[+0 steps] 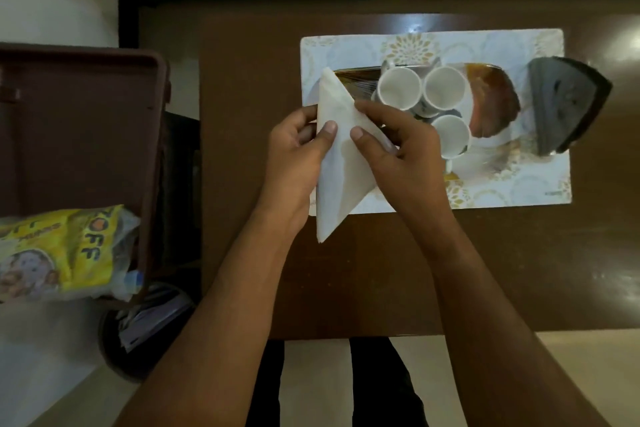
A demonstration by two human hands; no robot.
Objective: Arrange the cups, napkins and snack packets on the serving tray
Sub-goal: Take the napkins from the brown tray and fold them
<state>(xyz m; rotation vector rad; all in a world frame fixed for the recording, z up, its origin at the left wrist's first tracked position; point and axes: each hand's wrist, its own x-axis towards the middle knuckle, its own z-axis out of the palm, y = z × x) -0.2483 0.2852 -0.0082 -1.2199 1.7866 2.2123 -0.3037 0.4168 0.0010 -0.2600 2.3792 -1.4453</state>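
Note:
A white napkin point(337, 163) folded into a long triangle is held above the near left corner of the serving tray point(519, 48), which is white with a gold floral print. My left hand point(298, 149) pinches its left edge and my right hand point(398, 142) pinches its right edge. Three white cups point(400, 88) stand close together on the tray, just right of the napkin. A shiny snack packet point(353, 81) lies under the cups, and an orange packet point(493, 104) lies to their right.
A dark wedge-shaped holder point(568, 104) sits on the tray's right end. The brown table point(381, 270) carries the tray. On the left stands a brown plastic tray point(86, 121) with a yellow snack bag point(59, 250). A dark bin point(145, 329) is on the floor.

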